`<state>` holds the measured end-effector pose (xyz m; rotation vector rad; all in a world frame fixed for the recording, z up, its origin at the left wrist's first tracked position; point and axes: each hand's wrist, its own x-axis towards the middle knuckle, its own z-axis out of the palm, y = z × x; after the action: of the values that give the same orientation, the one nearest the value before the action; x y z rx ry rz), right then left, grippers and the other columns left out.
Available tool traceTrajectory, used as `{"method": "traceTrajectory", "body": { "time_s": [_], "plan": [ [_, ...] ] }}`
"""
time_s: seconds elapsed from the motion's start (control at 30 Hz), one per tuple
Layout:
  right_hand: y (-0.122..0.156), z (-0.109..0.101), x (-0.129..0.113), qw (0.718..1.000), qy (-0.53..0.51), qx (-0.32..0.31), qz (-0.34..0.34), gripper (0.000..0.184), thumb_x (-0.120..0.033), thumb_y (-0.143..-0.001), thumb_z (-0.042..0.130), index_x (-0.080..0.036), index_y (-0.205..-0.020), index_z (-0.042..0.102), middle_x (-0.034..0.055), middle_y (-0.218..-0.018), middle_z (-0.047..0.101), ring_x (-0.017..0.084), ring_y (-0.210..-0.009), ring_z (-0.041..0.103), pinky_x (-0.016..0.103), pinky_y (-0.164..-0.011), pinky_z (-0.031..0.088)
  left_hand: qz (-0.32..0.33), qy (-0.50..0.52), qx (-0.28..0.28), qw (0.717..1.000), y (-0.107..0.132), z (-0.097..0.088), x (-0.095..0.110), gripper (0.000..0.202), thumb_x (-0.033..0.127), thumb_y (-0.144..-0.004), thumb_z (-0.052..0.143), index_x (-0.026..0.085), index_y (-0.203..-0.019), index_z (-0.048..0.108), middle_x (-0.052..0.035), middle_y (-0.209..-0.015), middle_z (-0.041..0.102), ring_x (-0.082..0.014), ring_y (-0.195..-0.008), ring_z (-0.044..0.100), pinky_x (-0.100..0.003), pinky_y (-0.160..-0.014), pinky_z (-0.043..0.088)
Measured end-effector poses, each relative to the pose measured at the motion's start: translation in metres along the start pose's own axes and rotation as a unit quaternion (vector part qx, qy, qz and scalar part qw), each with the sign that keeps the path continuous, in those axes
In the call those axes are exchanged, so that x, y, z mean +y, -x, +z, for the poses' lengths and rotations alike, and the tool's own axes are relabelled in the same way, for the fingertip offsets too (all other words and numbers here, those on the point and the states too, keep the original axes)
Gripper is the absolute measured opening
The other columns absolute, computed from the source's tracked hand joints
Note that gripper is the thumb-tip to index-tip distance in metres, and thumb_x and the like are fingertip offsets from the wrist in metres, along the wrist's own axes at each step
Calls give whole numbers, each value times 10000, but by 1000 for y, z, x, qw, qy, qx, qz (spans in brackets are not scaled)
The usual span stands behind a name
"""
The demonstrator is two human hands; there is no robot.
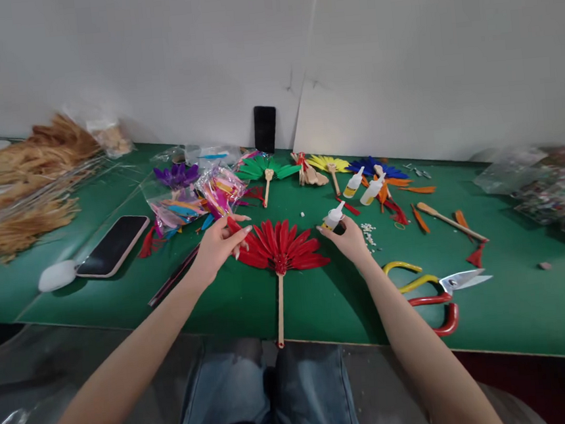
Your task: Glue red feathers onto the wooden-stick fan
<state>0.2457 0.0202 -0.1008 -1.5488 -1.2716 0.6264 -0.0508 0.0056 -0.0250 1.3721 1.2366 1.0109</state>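
A red feather fan (pixel 285 246) lies on the green table, its pale wooden handle (pixel 280 311) reaching the front edge. At the fan's left end, my left hand (pixel 221 247) pinches a red feather (pixel 234 227). To the right of the fan, my right hand (pixel 348 236) is closed around a small white glue bottle (pixel 334 215) with a yellow label, held tilted with its nozzle up. Two similar glue bottles (pixel 354 183) are just behind it. Small white pieces (pixel 368 234) lie scattered beside my right hand.
Red-and-yellow-handled scissors (pixel 442 284) lie at the right front, near a wooden stick (pixel 451 220). Green (pixel 266 167), yellow (pixel 328 163) and blue feather fans (pixel 375 166) line the back. A phone (pixel 113 245) and bagged feathers (pixel 176 211) are on the left.
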Motion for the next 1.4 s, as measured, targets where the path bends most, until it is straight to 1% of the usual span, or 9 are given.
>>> {"method": "traceTrajectory", "body": {
  "time_s": [0.17,0.37,0.57,0.67,0.77,0.9,1.03,1.2,1.4],
  "plan": [
    [-1,1,-2,999,33,-3,-10,428,-472,-551,784,-191,-836,630,61,-881,626,261,-891,575,488,-906,419,5,-27,37,999,0,9,-13,297,383,-752,692,202,-910,517,49,-514,580,-104,-420,531,-197,-425,385],
    [12,-23,-5,999,6,-40,22,766,-444,-444,856,-227,-1127,586,84,-1060,621,292,-1053,555,531,-997,370,4,-89,-4,996,2,12,-22,326,450,-737,690,213,-829,486,33,-552,626,-121,-401,542,-204,-384,317],
    [57,-46,-24,998,46,33,18,444,-433,-680,739,-254,-1074,644,86,-984,666,300,-996,588,580,-960,392,1,-107,-20,994,-4,9,-28,313,445,-758,675,222,-837,470,32,-549,634,-110,-391,534,-189,-369,284],
    [84,-37,-44,993,76,40,-76,265,-363,-824,608,-275,-1070,658,87,-1007,664,279,-985,594,530,-947,433,-14,-101,-29,994,-6,9,-29,324,443,-751,682,221,-837,461,39,-548,632,-85,-345,473,-185,-357,270],
    [105,-20,-63,973,111,-72,-189,323,-281,-885,529,-323,-1195,607,81,-1158,609,265,-1120,551,478,-978,447,-23,-98,-40,994,-7,10,-29,336,459,-751,674,223,-843,452,41,-553,639,-70,-312,414,-187,-348,262],
    [120,1,-70,920,196,-174,-292,467,-268,-920,467,-306,-1384,430,85,-1462,360,280,-1372,296,505,-1073,361,-21,-111,-48,992,-8,11,-28,333,469,-761,654,222,-849,449,28,-579,650,-80,-338,447,-190,-363,286],
    [124,12,-64,892,270,-187,-311,504,-303,-936,427,-301,-1432,342,89,-1513,272,285,-1412,191,558,-1100,284,17,-165,-26,986,-8,11,-29,324,463,-746,660,217,-830,467,36,-619,605,-89,-413,486,-198,-412,335],
    [125,21,-61,880,307,-196,-305,472,-310,-944,400,-280,-1415,384,98,-1516,274,290,-1412,187,570,-1104,252,57,-221,-10,973,-9,11,-31,345,454,-722,685,218,-872,484,18,-854,586,-53,-420,432,-209,-433,338],
    [126,25,-61,868,332,-206,-307,441,-318,-950,387,-266,-1386,434,119,-1508,291,288,-1410,196,573,-1098,250,91,-295,28,951,-13,2,-36,318,462,-754,658,219,-910,524,16,-800,559,-83,-473,448,-218,-464,336]
  ]
}}
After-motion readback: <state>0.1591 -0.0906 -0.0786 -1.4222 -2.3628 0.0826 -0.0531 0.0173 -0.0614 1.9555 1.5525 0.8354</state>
